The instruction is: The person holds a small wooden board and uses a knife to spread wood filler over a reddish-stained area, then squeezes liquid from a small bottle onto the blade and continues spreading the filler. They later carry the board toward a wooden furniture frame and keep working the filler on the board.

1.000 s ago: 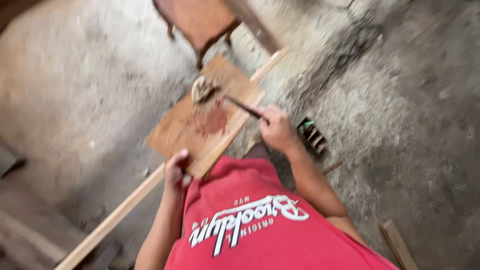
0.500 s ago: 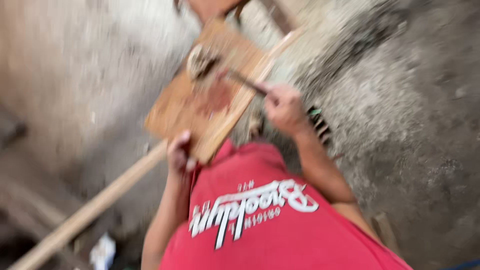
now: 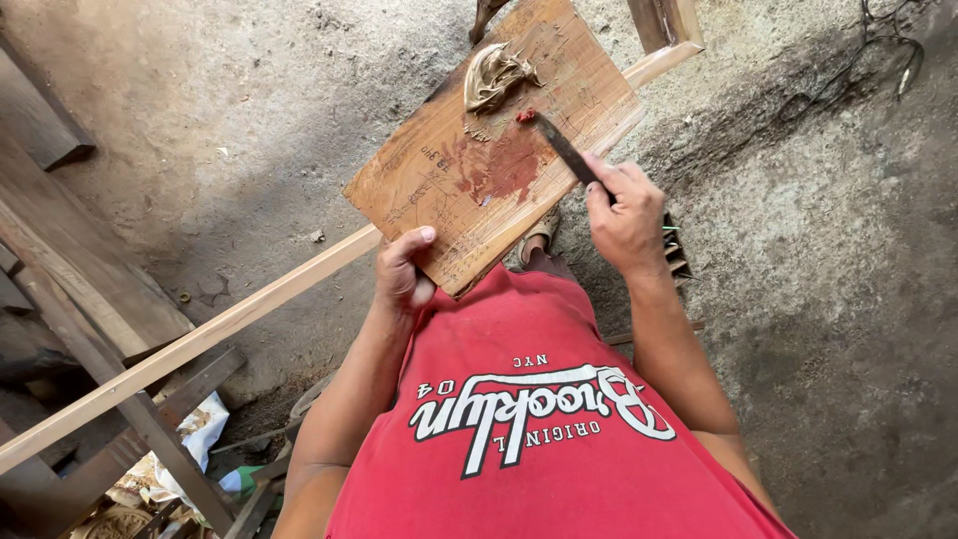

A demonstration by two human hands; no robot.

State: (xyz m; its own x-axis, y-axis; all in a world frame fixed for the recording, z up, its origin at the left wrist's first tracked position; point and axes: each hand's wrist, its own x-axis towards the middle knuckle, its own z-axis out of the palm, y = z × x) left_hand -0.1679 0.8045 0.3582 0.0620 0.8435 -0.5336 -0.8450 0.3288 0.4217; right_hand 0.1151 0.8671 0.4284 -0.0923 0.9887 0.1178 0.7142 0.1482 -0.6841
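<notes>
Left hand (image 3: 402, 271) clamps board (image 3: 479, 175) edge; right hand (image 3: 626, 215) closed round knife (image 3: 564, 150); board stiff, likely heavy; putty (image 3: 496, 75) soft

Count, head view: 1 wooden board (image 3: 469, 185), with 1 small carved wood piece (image 3: 496, 75) and 1 reddish stain (image 3: 509, 165) on it. 1 dark slim tool (image 3: 567, 150). 2 hands: left hand (image 3: 402, 271), right hand (image 3: 626, 215). 1 long pale wooden batten (image 3: 200, 339) across the floor. 1 red shirt (image 3: 539, 429). 1 sandalled foot (image 3: 539, 235) visible. Offcuts lower left: too jumbled to count.
</notes>
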